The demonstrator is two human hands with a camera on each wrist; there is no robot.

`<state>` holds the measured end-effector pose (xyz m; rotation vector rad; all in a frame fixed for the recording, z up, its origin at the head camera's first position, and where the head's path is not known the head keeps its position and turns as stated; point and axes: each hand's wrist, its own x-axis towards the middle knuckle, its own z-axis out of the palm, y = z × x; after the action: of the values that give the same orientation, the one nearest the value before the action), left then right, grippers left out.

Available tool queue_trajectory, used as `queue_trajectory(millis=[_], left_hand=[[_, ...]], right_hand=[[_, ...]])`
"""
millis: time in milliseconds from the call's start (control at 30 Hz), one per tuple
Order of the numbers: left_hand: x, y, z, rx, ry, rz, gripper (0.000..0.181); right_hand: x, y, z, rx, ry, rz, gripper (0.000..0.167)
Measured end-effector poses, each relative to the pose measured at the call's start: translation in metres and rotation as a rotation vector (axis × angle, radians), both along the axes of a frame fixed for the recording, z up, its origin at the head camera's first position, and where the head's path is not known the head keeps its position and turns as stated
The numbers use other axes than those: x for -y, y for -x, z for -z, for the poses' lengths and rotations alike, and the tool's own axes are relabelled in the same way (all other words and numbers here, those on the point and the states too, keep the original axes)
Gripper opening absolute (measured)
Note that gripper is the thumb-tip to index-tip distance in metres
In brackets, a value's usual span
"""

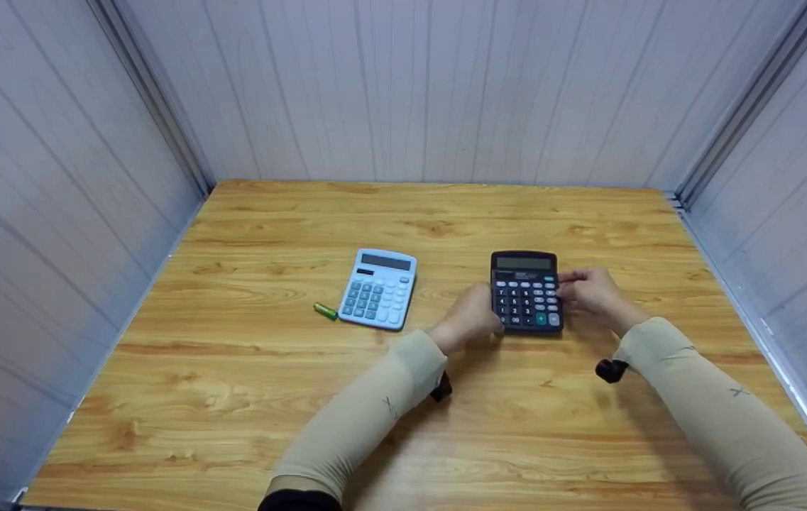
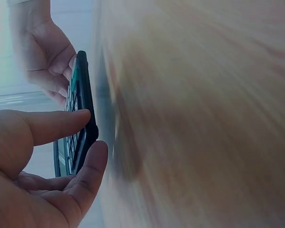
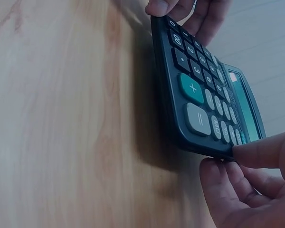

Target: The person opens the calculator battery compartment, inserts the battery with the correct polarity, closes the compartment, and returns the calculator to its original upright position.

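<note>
A black calculator faces up at the right of the wooden table's middle, its display toward the back wall. My left hand pinches its lower left edge, thumb above and a finger beneath, as the left wrist view shows. On the opposite side, my right hand pinches the right edge between thumb and fingers. In the right wrist view, a shadow lies under the calculator and its near edge stands off the wood. The underside is hidden.
To the left lies a light blue calculator, face up. A small green battery is beside its lower left corner. Pale panel walls bound the wooden table at the back and both sides.
</note>
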<state>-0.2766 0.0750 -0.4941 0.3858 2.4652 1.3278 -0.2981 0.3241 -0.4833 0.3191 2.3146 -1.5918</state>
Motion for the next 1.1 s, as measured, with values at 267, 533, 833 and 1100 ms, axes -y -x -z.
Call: queue_trajectory(millis=[267,533,833,1100], left_hand=[[0.001,0.002,0.008,-0.11,0.033,0.086,0.034],[0.003,0.001,0.008,-0.11,0.038,0.1,0.041],[0.003,0.001,0.007,-0.06,0.058,0.074,0.044],[0.002,-0.001,0.007,0.01,0.044,0.027,0.046]], right_hand=[[0.0,0.001,0.006,0.021,-0.075,-0.023,0.05],[0.0,-0.001,0.009,0.011,-0.072,-0.037,0.046],[0.0,-0.001,0.011,0.023,-0.051,-0.038,0.047],[0.0,-0.001,0.013,0.007,-0.02,-0.03,0.047]])
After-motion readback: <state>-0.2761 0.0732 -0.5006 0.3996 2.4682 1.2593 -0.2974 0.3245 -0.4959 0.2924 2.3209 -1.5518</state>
